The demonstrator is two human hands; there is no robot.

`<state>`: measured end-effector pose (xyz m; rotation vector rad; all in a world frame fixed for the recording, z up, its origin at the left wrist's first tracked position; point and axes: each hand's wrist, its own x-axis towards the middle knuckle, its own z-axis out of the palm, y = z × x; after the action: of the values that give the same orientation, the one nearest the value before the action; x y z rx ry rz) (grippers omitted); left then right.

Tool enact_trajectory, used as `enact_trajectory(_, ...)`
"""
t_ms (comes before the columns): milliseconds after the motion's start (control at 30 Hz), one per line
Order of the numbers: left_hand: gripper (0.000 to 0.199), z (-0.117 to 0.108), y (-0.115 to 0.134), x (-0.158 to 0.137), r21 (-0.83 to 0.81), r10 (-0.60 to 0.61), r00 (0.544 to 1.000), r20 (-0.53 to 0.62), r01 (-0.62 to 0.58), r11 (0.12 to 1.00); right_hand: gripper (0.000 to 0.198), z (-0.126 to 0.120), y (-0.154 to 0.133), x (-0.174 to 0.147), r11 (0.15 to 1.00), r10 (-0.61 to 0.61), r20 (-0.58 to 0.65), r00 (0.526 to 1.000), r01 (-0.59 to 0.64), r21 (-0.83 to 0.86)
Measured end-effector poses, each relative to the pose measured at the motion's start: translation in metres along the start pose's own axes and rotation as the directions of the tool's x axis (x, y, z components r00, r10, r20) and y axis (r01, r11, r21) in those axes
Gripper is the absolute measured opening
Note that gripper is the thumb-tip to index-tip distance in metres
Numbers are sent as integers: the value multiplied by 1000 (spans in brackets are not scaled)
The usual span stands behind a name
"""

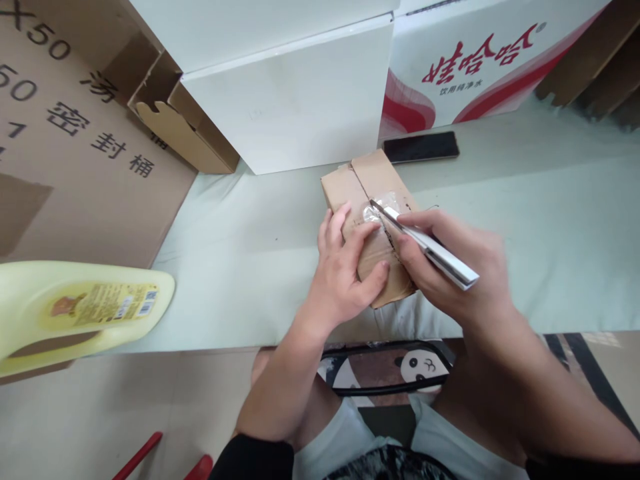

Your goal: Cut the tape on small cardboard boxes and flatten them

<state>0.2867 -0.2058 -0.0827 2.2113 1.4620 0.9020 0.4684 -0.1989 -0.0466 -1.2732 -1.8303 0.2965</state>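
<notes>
A small brown cardboard box (367, 175) lies on the pale green cloth, its top seam running lengthwise with clear tape (387, 200) across the middle. My left hand (345, 267) rests on the box's left side and top, fingers spread and thumb out. In my right hand (450, 260) is a utility knife (440, 257) with a white and silver handle, closed in the fingers. The blade's tip meets the box at the taped seam. How deep the tip goes I cannot tell.
A black phone (421, 147) lies just behind the box. White cartons (295, 100) and a red-and-white carton (470, 67) stand at the back. Large brown cartons (75, 147) and a yellow jug (100, 303) are on the left. The cloth-covered table's front edge (210, 348) is close to my lap.
</notes>
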Motion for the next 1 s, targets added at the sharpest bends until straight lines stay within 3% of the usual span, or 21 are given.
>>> enact_trajectory(800,51,-2,-2,1,15,18,1000,-4,-18,1000,7,-10,-4,2,998,7,-26,1000,-6,56)
enact_trajectory(1000,53,-3,-3,1,3,-8,1000,4,8,1000,12,-21,-6,-1,984,-17,-2,1000,17,177)
